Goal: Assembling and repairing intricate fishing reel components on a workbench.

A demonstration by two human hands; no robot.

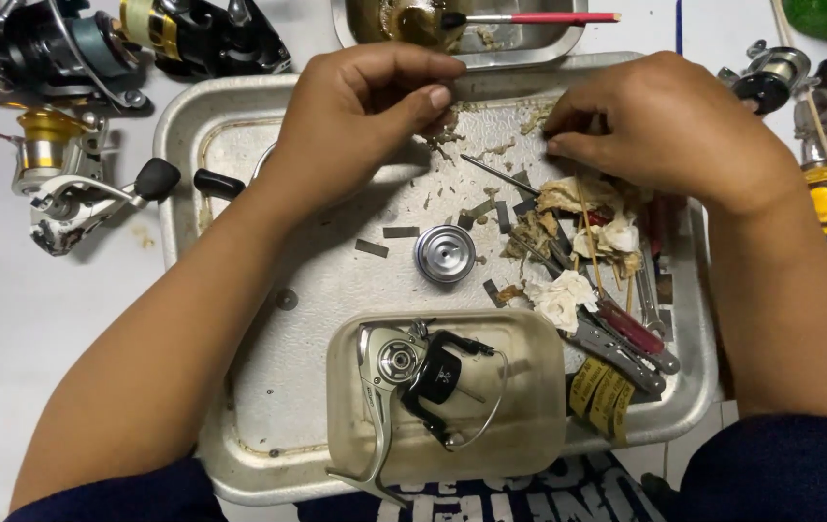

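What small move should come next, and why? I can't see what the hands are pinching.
Probably draw the hands apart slightly: left hand and right hand pinch together over the metal tray, whatever they grip is hidden.

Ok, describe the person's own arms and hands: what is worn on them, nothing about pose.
Both forearms are bare. The left hand and right hand wear no gloves, rings or watch that show. Dark navy blue fabric sleeves show only at the bottom edge, near the elbows. Fingernails are short and plain.
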